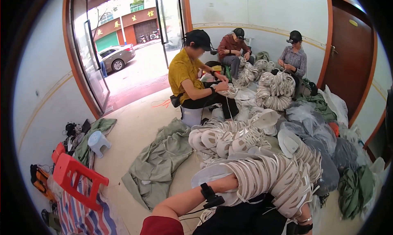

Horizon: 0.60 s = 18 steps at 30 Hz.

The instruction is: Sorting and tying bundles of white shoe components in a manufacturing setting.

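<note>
A long curved row of nested beige-and-white shoe uppers (262,175) lies across my lap, its straps and edges overlapping. My left hand (230,183) reaches into the left end of this row, and its fingers are hidden by the uppers. At the right end, my right hand (304,213) touches the lowest uppers; most of it is covered, with a bracelet showing at the wrist. Just beyond, another bundle of shoe uppers (229,137) rests on the pile. One more nested row (303,151) leans on the right side.
A person in yellow (184,77) sits ahead, working on strands; two people (234,46) (294,56) sit farther back by heaped uppers (276,87). Green cloth (161,161) covers floor at left, near a red stool (80,179) and blue stool (98,142). Plastic bags (323,153) crowd the right.
</note>
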Each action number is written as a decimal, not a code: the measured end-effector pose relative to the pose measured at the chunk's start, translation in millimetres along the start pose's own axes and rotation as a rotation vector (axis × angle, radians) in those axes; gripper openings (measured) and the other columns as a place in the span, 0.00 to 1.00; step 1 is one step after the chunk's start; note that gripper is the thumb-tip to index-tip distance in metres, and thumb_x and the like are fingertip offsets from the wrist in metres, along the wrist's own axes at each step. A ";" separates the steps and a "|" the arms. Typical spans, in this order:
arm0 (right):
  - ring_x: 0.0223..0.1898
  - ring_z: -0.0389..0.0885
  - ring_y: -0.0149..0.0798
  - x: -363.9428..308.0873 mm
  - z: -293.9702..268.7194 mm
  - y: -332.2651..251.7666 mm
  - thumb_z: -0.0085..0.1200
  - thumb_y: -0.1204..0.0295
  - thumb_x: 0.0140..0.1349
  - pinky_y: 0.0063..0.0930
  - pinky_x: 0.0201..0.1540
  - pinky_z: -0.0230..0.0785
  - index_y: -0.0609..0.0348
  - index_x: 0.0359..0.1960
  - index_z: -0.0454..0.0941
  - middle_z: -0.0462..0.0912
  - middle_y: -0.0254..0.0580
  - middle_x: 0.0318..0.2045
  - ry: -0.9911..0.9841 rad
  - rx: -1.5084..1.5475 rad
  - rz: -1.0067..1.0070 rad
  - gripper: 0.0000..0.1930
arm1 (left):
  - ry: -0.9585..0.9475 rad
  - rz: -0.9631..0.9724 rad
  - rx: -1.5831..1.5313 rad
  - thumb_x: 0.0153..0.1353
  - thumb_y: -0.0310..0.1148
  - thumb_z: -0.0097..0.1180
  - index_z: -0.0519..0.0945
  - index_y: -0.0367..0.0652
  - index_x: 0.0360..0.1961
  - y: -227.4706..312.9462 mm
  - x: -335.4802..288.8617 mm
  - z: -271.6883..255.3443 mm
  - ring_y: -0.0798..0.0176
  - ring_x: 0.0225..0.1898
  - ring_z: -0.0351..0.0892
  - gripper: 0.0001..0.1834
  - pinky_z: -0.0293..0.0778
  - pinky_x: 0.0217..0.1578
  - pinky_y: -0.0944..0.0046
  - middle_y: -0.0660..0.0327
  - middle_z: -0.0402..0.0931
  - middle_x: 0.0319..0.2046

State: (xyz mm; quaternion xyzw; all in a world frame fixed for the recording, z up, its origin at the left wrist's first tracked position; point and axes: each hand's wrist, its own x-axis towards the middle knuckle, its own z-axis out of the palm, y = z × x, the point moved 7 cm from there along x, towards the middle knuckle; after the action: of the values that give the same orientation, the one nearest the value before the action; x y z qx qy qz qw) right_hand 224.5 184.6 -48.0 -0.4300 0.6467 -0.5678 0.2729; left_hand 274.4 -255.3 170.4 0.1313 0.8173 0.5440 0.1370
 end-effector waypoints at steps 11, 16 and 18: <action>0.60 0.66 0.37 140.4 -20.6 -159.0 0.52 0.71 0.60 0.29 0.62 0.57 0.57 0.63 0.62 0.69 0.39 0.59 0.423 0.509 0.494 0.28 | 0.029 0.047 -0.289 0.59 0.35 0.57 0.69 0.37 0.58 -5.1 47.1 -39.1 0.60 0.60 0.64 0.27 0.59 0.60 0.60 0.54 0.65 0.60; 0.60 0.66 0.37 150.0 -40.2 -137.8 0.52 0.71 0.60 0.28 0.62 0.57 0.57 0.63 0.62 0.69 0.39 0.59 0.513 0.672 0.516 0.28 | 0.147 -0.207 -0.735 0.62 0.28 0.52 0.62 0.36 0.62 -27.4 77.9 -31.1 0.61 0.54 0.70 0.27 0.68 0.53 0.64 0.56 0.69 0.55; 0.60 0.66 0.37 159.5 -41.9 -133.2 0.52 0.71 0.60 0.28 0.62 0.57 0.57 0.63 0.62 0.69 0.39 0.59 0.513 0.738 0.513 0.28 | 0.135 -0.240 -0.740 0.62 0.28 0.52 0.63 0.36 0.61 -30.6 85.8 -34.7 0.62 0.54 0.70 0.26 0.69 0.53 0.64 0.55 0.69 0.54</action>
State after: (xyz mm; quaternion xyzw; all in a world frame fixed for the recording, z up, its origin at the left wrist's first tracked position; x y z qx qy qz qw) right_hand 145.3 69.4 111.3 0.0203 0.5342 -0.7601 0.3695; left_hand 180.1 -265.1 147.9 -0.0594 0.5828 0.7894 0.1835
